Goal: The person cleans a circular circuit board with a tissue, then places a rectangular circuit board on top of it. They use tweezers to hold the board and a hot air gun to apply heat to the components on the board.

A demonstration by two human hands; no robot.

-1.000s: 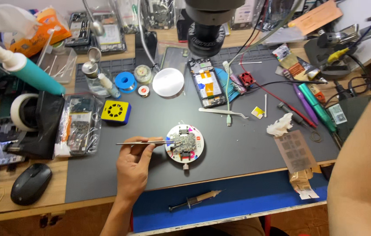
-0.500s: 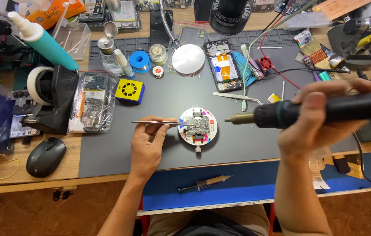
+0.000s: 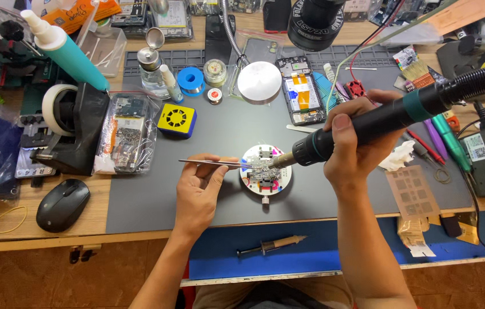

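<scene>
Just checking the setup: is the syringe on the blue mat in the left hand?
No, the syringe lies untouched; the left hand holds tweezers.

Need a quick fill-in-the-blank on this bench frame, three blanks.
1. The left hand holds ____ over the round white holder.
2. The right hand aims a black hot-air tool at the ____ clamped in that holder.
3. The syringe lies on the ____ mat.

Missing: tweezers; circuit board; blue

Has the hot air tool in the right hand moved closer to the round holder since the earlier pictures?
Yes. The hot air tool has moved left and down; its nozzle is now over the round holder, beside the tweezers in the left hand.
</scene>
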